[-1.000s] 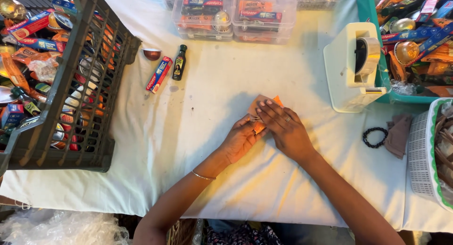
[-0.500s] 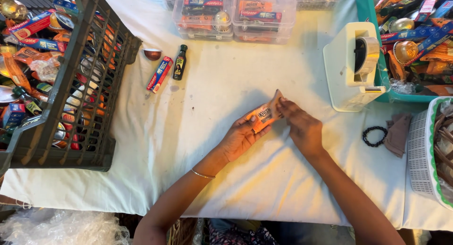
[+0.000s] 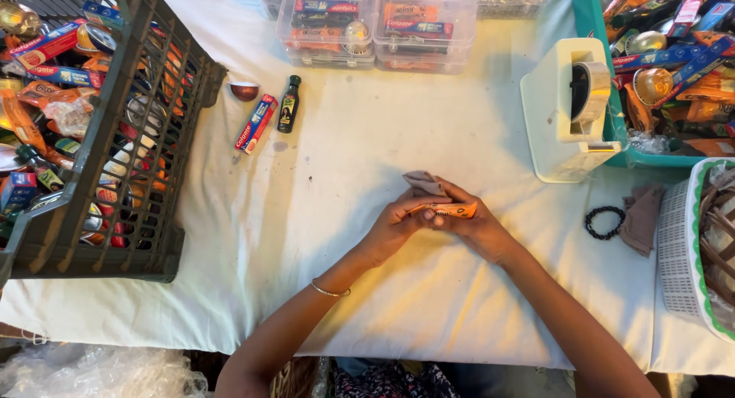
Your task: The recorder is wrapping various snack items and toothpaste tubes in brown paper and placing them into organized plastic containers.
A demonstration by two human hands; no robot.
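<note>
Both my hands meet at the middle of the white-clothed table (image 3: 459,99). My left hand (image 3: 394,226) and my right hand (image 3: 475,226) together pinch a small flat orange packet (image 3: 452,209) held edge-on between the fingertips. A greyish flap of the packet or its wrapping (image 3: 423,183) sticks up just above my left fingers. A thin bangle sits on my left wrist.
A dark plastic crate (image 3: 115,137) full of colourful packets fills the left. A red toothpaste box (image 3: 256,122), small dark bottle (image 3: 289,104) and brown cup (image 3: 245,91) lie nearby. Clear lidded boxes (image 3: 375,26) at back; white tape dispenser (image 3: 566,107), teal bin (image 3: 597,30), black bead bracelet (image 3: 605,222), white basket (image 3: 689,252) right.
The orange packet, held upright and facing me half a second ago, is now turned flat and edge-on. Both hands shifted slightly toward me and closed around it.
</note>
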